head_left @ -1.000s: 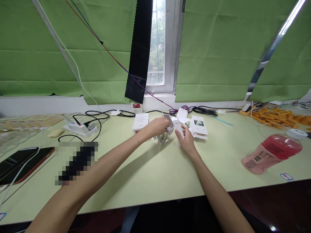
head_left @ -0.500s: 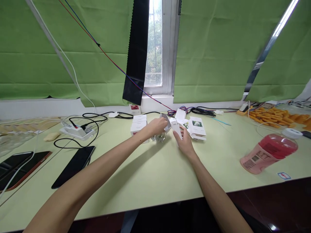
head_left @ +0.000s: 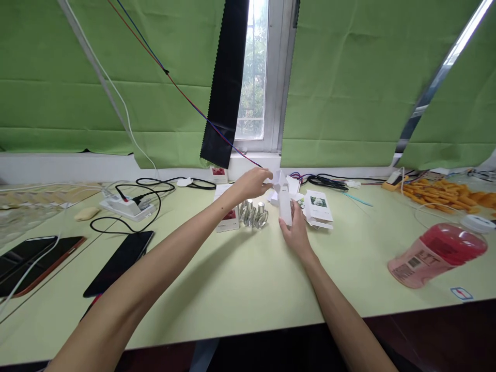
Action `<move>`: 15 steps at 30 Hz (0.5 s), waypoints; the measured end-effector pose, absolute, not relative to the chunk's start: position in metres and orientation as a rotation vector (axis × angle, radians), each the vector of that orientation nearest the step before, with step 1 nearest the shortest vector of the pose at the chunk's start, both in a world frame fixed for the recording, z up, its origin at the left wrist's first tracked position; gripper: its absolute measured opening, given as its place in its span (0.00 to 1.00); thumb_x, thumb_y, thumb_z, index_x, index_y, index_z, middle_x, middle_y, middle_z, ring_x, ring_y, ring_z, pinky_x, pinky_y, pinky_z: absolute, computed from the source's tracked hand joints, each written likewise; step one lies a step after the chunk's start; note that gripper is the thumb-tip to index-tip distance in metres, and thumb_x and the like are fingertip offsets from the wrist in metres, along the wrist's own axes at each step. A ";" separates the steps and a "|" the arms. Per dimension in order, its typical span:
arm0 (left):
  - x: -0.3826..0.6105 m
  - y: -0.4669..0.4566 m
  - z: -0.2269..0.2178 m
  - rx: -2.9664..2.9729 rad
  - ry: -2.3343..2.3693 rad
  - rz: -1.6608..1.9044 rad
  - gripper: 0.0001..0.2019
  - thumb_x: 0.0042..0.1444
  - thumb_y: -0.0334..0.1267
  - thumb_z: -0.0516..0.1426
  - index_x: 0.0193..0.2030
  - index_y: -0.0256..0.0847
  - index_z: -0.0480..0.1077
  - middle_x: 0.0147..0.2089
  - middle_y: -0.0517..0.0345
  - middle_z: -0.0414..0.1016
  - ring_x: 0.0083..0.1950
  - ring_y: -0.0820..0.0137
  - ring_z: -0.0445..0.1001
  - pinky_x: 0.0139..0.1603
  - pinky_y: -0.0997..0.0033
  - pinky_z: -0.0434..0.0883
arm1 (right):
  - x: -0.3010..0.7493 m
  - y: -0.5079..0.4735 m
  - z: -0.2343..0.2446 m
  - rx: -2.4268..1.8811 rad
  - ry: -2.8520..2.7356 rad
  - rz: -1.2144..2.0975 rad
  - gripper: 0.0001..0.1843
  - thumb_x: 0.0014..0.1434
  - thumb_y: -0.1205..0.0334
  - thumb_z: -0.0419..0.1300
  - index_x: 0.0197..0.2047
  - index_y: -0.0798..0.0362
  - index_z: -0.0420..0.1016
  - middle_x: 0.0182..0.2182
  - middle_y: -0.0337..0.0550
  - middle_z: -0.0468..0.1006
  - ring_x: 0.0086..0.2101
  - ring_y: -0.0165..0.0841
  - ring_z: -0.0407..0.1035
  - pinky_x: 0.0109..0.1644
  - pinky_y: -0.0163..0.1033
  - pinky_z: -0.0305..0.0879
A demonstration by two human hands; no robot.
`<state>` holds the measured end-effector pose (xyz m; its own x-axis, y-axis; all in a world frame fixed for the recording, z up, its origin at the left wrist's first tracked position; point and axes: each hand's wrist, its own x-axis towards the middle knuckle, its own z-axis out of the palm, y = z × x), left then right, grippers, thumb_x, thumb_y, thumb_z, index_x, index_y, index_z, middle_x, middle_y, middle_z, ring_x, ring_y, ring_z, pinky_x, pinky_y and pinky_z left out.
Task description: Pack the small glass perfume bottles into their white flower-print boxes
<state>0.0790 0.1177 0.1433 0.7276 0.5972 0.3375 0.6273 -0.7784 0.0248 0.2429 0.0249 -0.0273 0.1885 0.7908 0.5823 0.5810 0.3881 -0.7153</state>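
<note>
My right hand (head_left: 296, 227) is closed around a small white box (head_left: 285, 206), held tilted with its upper end away from me. At that upper end, my left hand (head_left: 253, 183) has its fingertips at a folded white cardboard piece (head_left: 279, 180); whether this piece is joined to the box cannot be made out. Below my left hand, several clear glass bottles with silvery caps (head_left: 253, 214) stand close together. Left of them are white boxes with a red picture (head_left: 228, 219), partly hidden by my left forearm. An opened white box with a white flower picture (head_left: 318, 206) lies to the right.
A pink drink bottle (head_left: 436, 256) stands at the right, before a heap of orange pieces (head_left: 442, 195). On the left are a black phone (head_left: 118, 263), a white power strip (head_left: 127, 207) and loose cables. Another small box (head_left: 219, 174) is against the wall.
My left hand has lifted away from the bottles and moved up toward the box, uncovering the bottles. The white box in my right hand has turned more upright. The view has shifted slightly.
</note>
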 end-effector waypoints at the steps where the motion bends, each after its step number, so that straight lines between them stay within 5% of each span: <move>1: 0.069 0.118 0.142 -2.808 -1.078 -0.528 0.15 0.66 0.40 0.54 0.52 0.36 0.75 0.53 0.45 0.79 0.56 0.59 0.76 0.57 0.62 0.70 | 0.243 0.025 -0.029 -1.317 -1.500 0.200 0.36 0.65 0.54 0.54 0.72 0.53 0.50 0.66 0.59 0.60 0.66 0.47 0.57 0.68 0.57 0.59; 8: -0.023 0.095 0.115 -2.642 -1.483 -0.335 0.16 0.63 0.48 0.56 0.44 0.36 0.75 0.43 0.44 0.77 0.44 0.58 0.75 0.43 0.64 0.69 | 0.248 0.026 -0.034 -1.541 -1.404 0.137 0.24 0.63 0.58 0.54 0.60 0.54 0.68 0.47 0.56 0.68 0.51 0.49 0.68 0.58 0.59 0.67; 15: -0.053 0.067 0.092 -2.682 -1.544 -0.386 0.14 0.60 0.47 0.59 0.46 0.40 0.73 0.50 0.44 0.74 0.51 0.55 0.73 0.45 0.63 0.69 | 0.247 0.025 -0.038 -1.584 -1.478 0.036 0.23 0.60 0.62 0.53 0.58 0.53 0.70 0.42 0.53 0.70 0.47 0.49 0.66 0.55 0.58 0.65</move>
<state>-0.0527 0.0665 0.0916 0.4793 0.8485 0.2244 0.8541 -0.5097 0.1031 0.2473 0.0252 -0.0384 0.2729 0.7921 0.5459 0.7650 0.1654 -0.6225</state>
